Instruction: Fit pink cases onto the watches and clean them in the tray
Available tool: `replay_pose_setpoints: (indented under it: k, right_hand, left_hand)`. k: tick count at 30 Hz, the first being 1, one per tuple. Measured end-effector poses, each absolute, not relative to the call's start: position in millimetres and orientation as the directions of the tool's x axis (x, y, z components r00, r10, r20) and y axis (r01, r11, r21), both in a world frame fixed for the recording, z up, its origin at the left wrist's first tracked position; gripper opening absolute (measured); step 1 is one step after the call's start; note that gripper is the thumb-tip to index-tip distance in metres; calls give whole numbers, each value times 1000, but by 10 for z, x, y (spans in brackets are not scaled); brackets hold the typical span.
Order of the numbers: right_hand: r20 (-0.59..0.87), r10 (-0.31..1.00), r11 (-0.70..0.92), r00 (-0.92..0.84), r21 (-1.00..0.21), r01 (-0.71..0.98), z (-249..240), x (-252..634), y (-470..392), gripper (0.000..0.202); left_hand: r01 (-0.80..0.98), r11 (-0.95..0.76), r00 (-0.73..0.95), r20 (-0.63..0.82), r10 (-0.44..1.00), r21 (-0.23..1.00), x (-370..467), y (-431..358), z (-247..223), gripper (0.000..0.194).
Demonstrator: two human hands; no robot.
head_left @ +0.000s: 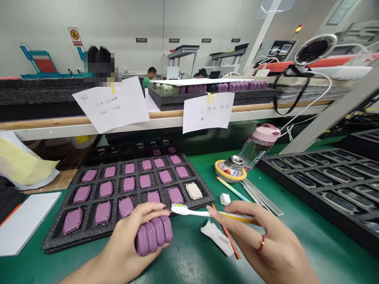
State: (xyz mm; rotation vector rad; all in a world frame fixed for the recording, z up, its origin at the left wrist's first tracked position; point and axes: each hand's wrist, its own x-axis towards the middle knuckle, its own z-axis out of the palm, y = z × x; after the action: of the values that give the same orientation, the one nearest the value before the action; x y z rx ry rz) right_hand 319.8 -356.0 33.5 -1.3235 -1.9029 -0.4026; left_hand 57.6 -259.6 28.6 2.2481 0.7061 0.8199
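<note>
My left hand (130, 240) is wrapped round a row of several purple cases (154, 235), stood side by side at the lower middle. In my right hand (266, 236) is a white toothbrush (198, 213) with a yellow stripe, pinched by its handle. The brush head lies just above and right of the purple cases, bristles up, near my left fingertips. Behind my left hand a black foam tray (49, 232) holds purple cases in its compartments, with one cream case (194, 191) at its right side.
A pink-lidded bottle (257, 146), a yellow-rimmed roll (230, 172), metal strips (262, 197) and crumpled white tissue (217, 238) with an orange stick (227, 232) lie on the green mat. Another black tray (319, 189) stands right. A shelf (166, 118) crosses behind; people sit beyond.
</note>
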Motion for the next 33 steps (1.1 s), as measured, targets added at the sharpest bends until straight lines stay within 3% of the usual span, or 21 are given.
replay_pose_setpoints:
  k: [4, 7, 11, 13, 16, 19, 21, 27, 30, 32, 33]
  right_hand:
    - [721, 668, 460, -185, -205, 864, 354, 3215, -3550, 40]
    - [747, 643, 420, -165, -164, 892, 366, 3222, -3540, 38]
    - [732, 669, 406, -128, -216, 888, 344, 3186, -3560, 39]
    - [713, 681, 394, -167, -164, 904, 298, 3206, -3545, 40]
    - [694, 717, 191, -67, -103, 976, 168, 3378, -3435, 32]
    - [603, 792, -19, 99, -137, 990, -15, 3666, -3269, 35]
    - [565, 814, -71, 137, -137, 988, -120, 3837, -3166, 38]
    - [550, 831, 33, 80, -192, 981, 30, 3754, -3005, 34]
    - [484, 875, 209, -15, -349, 914, 328, 3333, -3038, 37]
    - [269, 952, 304, -145, -792, 529, 509, 3023, -3064, 48]
    - [186, 954, 261, -233, -900, 349, 579, 2885, -3064, 54]
  left_hand:
    - [234, -687, 670, 398, 627, 688, 557, -2594, 296, 63]
    - [258, -673, 657, 384, 648, 693, 543, -2597, 316, 63]
    - [238, -670, 651, 397, 647, 703, 541, -2613, 332, 61]
    - [239, -666, 642, 400, 654, 707, 543, -2623, 331, 61]
    - [213, -645, 629, 402, 665, 734, 547, -2629, 329, 60]
    - [158, -640, 636, 418, 649, 752, 546, -2620, 348, 60]
    - [154, -642, 639, 420, 645, 752, 541, -2617, 373, 61]
    - [118, -634, 622, 442, 647, 764, 535, -2652, 447, 59]
    - [107, -643, 609, 461, 646, 758, 553, -2675, 472, 59]
    - [102, -640, 596, 468, 652, 762, 567, -2689, 480, 59]
    - [95, -639, 587, 476, 655, 763, 572, -2696, 481, 58]
